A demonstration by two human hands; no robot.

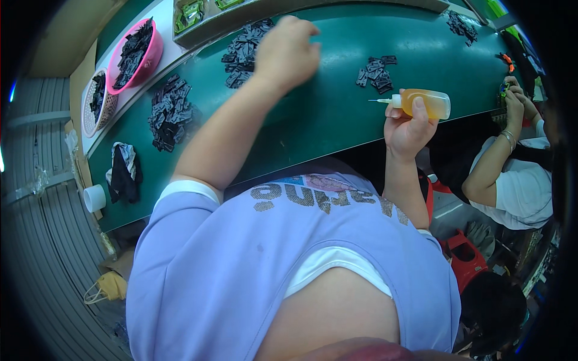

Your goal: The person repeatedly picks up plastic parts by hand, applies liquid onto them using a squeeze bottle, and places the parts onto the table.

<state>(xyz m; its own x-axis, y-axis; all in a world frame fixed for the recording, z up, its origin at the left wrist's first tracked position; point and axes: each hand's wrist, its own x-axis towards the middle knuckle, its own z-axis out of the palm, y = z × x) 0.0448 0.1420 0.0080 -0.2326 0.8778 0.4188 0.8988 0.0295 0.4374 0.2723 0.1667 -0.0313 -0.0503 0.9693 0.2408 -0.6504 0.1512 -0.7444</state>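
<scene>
My right hand (412, 129) is wrapped round a clear squeeze bottle (432, 103) of amber liquid. The bottle lies on its side in the hand, and its thin needle tip points left over the table. Out over the far side of the table is my left hand (288, 55), its fingers curled in. What those fingers hold, if anything, is hidden. Right beside that hand lies a pile of small black flat parts (244, 54). A smaller heap of the same black parts (376, 73) sits just beyond the bottle's tip.
Another black pile (170, 114) lies left of my left forearm. A pink basket (158, 51) and a white basket (109, 111) hold more. A tray (208, 30) with green parts, a dark cloth (124, 174) and a white roll (94, 198) are around. A co-worker's hands (515, 99) work at right.
</scene>
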